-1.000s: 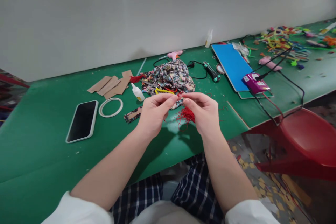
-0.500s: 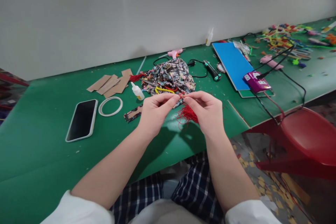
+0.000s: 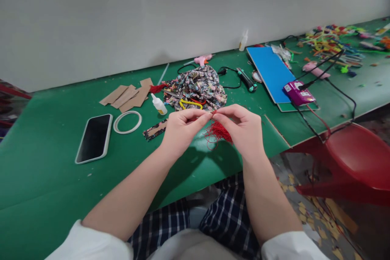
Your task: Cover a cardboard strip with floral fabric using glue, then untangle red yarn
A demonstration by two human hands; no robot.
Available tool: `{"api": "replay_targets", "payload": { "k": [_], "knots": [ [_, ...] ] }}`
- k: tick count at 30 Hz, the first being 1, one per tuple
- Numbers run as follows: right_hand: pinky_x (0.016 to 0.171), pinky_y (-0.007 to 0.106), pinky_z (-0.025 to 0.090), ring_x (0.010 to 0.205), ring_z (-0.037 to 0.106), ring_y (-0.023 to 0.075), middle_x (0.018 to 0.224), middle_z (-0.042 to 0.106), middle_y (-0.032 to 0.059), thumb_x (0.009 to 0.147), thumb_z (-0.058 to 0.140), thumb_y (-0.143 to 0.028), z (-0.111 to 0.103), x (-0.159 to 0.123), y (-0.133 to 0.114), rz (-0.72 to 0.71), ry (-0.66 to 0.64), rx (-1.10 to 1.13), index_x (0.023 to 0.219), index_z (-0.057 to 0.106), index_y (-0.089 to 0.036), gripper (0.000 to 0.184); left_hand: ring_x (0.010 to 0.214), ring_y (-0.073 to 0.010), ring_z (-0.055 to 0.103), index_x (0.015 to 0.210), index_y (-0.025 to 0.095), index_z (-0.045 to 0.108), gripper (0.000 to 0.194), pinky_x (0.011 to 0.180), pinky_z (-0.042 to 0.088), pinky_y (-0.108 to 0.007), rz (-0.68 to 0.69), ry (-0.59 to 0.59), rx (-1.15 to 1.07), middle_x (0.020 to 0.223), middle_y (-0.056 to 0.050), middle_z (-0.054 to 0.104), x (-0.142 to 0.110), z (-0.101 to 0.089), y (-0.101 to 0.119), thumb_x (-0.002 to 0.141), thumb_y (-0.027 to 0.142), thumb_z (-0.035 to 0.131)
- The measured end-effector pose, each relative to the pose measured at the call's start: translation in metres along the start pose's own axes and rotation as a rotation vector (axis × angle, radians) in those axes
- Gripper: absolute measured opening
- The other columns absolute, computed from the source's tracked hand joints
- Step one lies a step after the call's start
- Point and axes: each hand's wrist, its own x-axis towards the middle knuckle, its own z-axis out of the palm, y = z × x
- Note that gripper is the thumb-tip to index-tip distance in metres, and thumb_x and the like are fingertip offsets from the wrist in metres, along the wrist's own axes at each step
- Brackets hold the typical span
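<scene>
Both hands meet above the green table [image 3: 61,195], fingertips pinched together at the top of a red tassel [image 3: 219,131]. My left hand [image 3: 183,130] closes thumb and forefinger on the red cord there. From the other side my right hand [image 3: 243,128] pinches the same cord; the tassel's loose threads hang under its fingers. The exact grip is too small to make out. Just beyond lies bunched floral fabric [image 3: 202,83], with yellow-handled scissors [image 3: 191,104] resting on it. Beside my left hand is a cardboard strip edged with floral cloth [image 3: 154,130].
Left on the table are a phone [image 3: 94,138], a tape roll [image 3: 128,122], cardboard pieces [image 3: 131,96] and a glue bottle [image 3: 159,105]. Farther back lie a pink glue gun [image 3: 202,60], a utility knife [image 3: 246,80], a blue board [image 3: 269,73] and a purple power adapter [image 3: 299,92].
My hands have shifted slightly right, and the fingertips have moved a little along the red cord, still close together. The view has shifted slightly; the things on the table stay in place.
</scene>
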Motion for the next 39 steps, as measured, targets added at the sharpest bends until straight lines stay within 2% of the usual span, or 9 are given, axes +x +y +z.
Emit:
{"api": "replay_targets", "payload": {
  "k": [4,10,14,21,26,30,33,39],
  "knots": [
    [0.068,0.028,0.053,0.071,0.065,0.0128,0.074,0.07,-0.0017,0.07,0.071,-0.025,0.004,0.0,0.0,0.076,0.02,0.067,0.073,0.069,-0.023,0.004,0.045,-0.0047,0.04,0.073,0.017,0.072,0.017,0.045,0.034,-0.019,-0.021,-0.01,-0.018,0.053,0.003,0.058,0.0,0.0,0.0,0.069,0.034,0.072],
    [0.067,0.027,0.056,0.069,0.067,0.0118,0.073,0.071,-0.0032,0.067,0.072,-0.022,0.013,0.001,0.003,0.162,0.022,0.321,0.072,0.069,-0.024,0.007,0.05,-0.0056,0.046,0.071,0.017,0.071,0.017,0.046,0.036,-0.018,-0.047,-0.027,-0.103,0.062,0.001,0.062,0.001,0.0,0.003,0.069,0.034,0.071],
    [0.071,0.029,0.057,0.075,0.068,0.0138,0.078,0.072,-0.0013,0.067,0.072,-0.028,0.016,0.0,0.008,0.164,-0.005,0.319,0.075,0.069,-0.024,0.009,0.053,-0.007,0.05,0.071,0.017,0.07,0.019,0.046,0.037,-0.018,-0.043,-0.011,-0.104,0.066,0.0,0.064,0.001,-0.001,0.003,0.069,0.036,0.07],
    [0.069,0.027,0.057,0.072,0.067,0.0126,0.076,0.072,-0.0019,0.063,0.075,-0.028,0.02,-0.002,0.011,0.188,0.031,0.474,0.074,0.069,-0.024,0.013,0.055,-0.0079,0.054,0.071,0.017,0.071,0.013,0.05,0.041,-0.018,0.084,0.06,0.065,0.066,0.0,0.067,-0.001,0.001,0.004,0.072,0.03,0.068],
    [0.068,0.028,0.056,0.071,0.066,0.013,0.075,0.071,-0.0012,0.066,0.073,-0.029,0.02,-0.002,0.008,0.178,0.053,0.383,0.074,0.068,-0.023,0.011,0.06,-0.0106,0.058,0.074,0.017,0.072,0.014,0.053,0.044,-0.019,0.113,0.107,0.155,0.069,0.0,0.069,-0.004,0.002,0.006,0.073,0.03,0.067],
    [0.072,0.03,0.054,0.073,0.065,0.0133,0.075,0.07,-0.0019,0.069,0.071,-0.023,0.015,-0.002,0.002,0.087,0.093,0.198,0.073,0.07,-0.024,0.004,0.061,-0.0119,0.06,0.076,0.018,0.073,0.015,0.052,0.044,-0.02,0.096,0.095,0.155,0.07,-0.001,0.07,-0.004,0.0,0.006,0.073,0.032,0.067],
    [0.074,0.03,0.053,0.074,0.064,0.0135,0.075,0.069,-0.0023,0.071,0.07,-0.02,0.011,-0.002,-0.001,0.022,0.096,0.087,0.072,0.07,-0.025,0.005,0.06,-0.0117,0.058,0.075,0.019,0.073,0.014,0.051,0.042,-0.021,0.084,0.072,0.155,0.068,0.0,0.069,-0.003,0.0,0.006,0.073,0.031,0.067],
    [0.072,0.028,0.051,0.073,0.063,0.0119,0.074,0.069,-0.0038,0.071,0.07,-0.019,0.009,-0.001,0.001,-0.013,0.076,0.091,0.071,0.071,-0.026,0.007,0.054,-0.0093,0.053,0.074,0.018,0.072,0.014,0.048,0.04,-0.02,0.057,0.016,0.096,0.062,0.001,0.065,-0.002,-0.001,0.005,0.072,0.03,0.068]
  ]
}}
